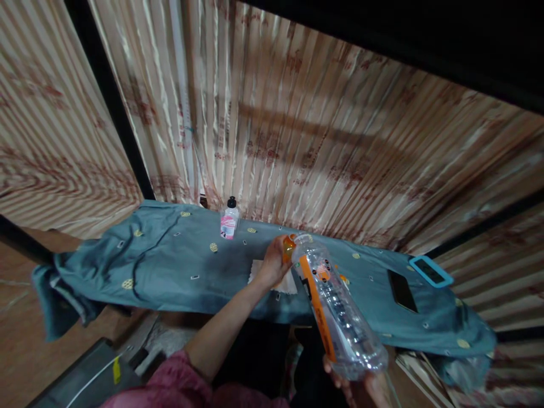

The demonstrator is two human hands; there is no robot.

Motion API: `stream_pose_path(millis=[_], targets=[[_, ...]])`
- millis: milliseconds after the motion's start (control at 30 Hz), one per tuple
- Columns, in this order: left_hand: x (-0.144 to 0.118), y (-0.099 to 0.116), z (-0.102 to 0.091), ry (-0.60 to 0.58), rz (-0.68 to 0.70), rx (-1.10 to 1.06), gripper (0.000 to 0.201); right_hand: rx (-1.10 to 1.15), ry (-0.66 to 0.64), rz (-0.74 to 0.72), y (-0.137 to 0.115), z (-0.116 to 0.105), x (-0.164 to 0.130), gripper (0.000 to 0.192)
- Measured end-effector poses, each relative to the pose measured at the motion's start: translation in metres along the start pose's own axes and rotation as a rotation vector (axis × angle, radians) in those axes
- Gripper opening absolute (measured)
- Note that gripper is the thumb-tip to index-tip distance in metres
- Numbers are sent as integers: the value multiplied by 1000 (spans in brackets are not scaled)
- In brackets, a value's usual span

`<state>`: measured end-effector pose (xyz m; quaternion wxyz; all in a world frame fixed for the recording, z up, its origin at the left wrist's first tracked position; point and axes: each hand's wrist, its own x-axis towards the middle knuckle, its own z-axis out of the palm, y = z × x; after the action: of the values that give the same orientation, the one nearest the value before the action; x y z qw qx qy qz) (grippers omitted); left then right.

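Observation:
My right hand grips the base of a clear plastic bottle with an orange label, tilted with its neck pointing away from me. My left hand is closed around the orange cap at the bottle's neck. Under my left hand a white cloth or paper lies on the blue-green patterned cloth that covers the table.
A small bottle with a black cap and pink label stands near the far edge. A dark phone and a device in a blue case lie at the right. A striped curtain hangs behind the table.

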<state>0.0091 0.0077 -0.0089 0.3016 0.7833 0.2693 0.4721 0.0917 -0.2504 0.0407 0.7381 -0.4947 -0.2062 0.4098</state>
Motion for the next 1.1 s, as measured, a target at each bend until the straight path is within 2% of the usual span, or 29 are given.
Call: stream_pose_path(millis=[133, 267, 467, 667, 867, 1000, 1100], targets=[[0, -1, 1, 7, -32, 8, 55, -11, 99, 24, 7, 0, -3, 52], [0, -3, 2, 11, -43, -3, 57, 51, 143, 18, 10, 2, -5, 60], [-1, -5, 3, 21, -37, -29, 57, 51, 31, 7, 6, 6, -8, 57], [0, -5, 5, 4, -94, -32, 64, 42, 44, 29, 6, 5, -10, 62], [0, -1, 3, 6, -95, -91, 64, 56, 75, 55, 15, -5, -11, 59], [0, 2, 3, 6, -103, -71, 63, 91, 52, 41, 23, -17, -3, 46], [0, 3, 3, 12, -104, -60, 64, 115, 37, 38, 26, -24, 1, 53]])
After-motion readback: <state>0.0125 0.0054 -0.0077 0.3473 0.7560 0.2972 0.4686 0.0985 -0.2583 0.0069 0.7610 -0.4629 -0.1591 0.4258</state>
